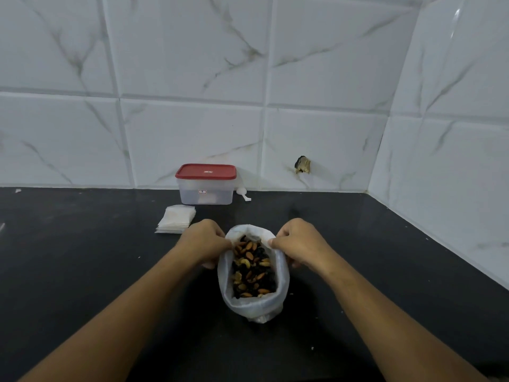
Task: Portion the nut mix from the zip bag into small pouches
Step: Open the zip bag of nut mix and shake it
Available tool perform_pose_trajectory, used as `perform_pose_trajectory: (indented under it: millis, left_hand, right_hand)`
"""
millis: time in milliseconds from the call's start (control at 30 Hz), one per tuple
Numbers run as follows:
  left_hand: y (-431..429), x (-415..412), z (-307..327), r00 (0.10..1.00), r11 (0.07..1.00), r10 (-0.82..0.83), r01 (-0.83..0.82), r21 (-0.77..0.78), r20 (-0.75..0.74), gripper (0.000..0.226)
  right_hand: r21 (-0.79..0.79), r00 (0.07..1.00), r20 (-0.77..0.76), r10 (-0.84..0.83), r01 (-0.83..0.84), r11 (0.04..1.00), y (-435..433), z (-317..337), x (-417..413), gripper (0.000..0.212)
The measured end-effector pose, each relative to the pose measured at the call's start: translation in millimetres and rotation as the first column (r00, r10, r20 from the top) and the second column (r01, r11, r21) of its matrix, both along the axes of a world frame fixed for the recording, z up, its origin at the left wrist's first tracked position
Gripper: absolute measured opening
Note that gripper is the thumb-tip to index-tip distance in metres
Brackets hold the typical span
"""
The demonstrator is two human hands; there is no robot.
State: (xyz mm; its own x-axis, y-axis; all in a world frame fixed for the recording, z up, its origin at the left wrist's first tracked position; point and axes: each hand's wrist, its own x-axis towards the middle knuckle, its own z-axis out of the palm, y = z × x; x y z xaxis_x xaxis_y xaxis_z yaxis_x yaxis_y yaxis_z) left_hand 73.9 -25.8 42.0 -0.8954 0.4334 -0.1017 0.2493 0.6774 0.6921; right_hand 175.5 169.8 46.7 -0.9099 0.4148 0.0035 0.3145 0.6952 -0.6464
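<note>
We look down on a dark surface (pixel 82 257). An open zip bag (pixel 253 307) stands between our hands, its mouth stretched long from 12 to 6 o'clock, with the nut mix (pixel 252 267) showing inside. Our left hand (pixel 205 241) pinches the rim at 10 o'clock and our right hand (pixel 298 241) at 2 o'clock, fingers curled. A stack of small pouches (pixel 176 221) lies at 10 o'clock from the bag, just beyond the nearer left hand. Farther back, by the wall, are a red-lidded container (pixel 206 184) and a white scoop (pixel 243 194).
</note>
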Motion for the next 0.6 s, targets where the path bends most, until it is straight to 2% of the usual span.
perform_pose_trajectory:
  millis: [100,167,267,300,333,400,433,500,533,600]
  left_hand:
    - [3,3,-3,0.987,0.972,0.017,-0.054,0.229,0.162,0.011]
    - [7,3,-1,0.976,0.927,0.018,-0.097,0.361,0.217,0.013]
    - [9,0,1,0.971,0.897,0.002,-0.107,0.429,0.237,0.015]
    - [7,-1,0,0.974,0.906,-0.003,-0.093,0.413,0.226,0.015]
    - [5,-2,-2,0.981,0.924,-0.003,-0.072,0.375,0.196,0.018]
    - [-1,-5,-5,0.997,0.975,0.007,-0.024,0.222,0.078,0.026]
    - [-4,-4,-4,1.0,0.993,0.008,-0.011,0.119,0.022,0.029]
    - [-9,1,-1,1.0,1.0,-0.014,0.014,-0.021,-0.005,0.03]
    - [-11,3,1,0.999,0.999,-0.032,0.033,-0.037,0.027,0.027]
    - [-11,7,1,0.992,0.998,-0.051,0.048,0.03,0.119,0.017]
  right_hand:
    - [-0.016,0.999,-0.034,0.01,-0.01,1.0,-3,-5,-7,0.029]
    - [-0.073,0.996,-0.089,-0.002,-0.004,0.997,-4,-7,-11,0.025]
    - [-0.232,0.987,-0.158,-0.019,-0.018,0.973,-2,-7,-15,0.017]
    - [-0.248,0.989,-0.145,-0.009,-0.027,0.968,-2,-7,-13,0.014]
    - [-0.226,0.995,-0.1,-0.005,-0.018,0.974,-3,-4,-8,0.023]
    - [-0.113,1.0,0.005,-0.012,0.012,0.994,-4,-1,0,0.043]
    - [-0.064,0.999,0.037,-0.007,0.009,0.998,-4,0,3,0.043]
    - [-0.042,0.997,0.069,0.021,-0.018,0.999,-6,2,8,0.034]
    - [-0.051,0.997,0.074,0.033,-0.029,0.998,-7,2,9,0.029]
    - [-0.1,0.999,0.041,0.028,-0.023,0.995,-8,1,9,0.019]
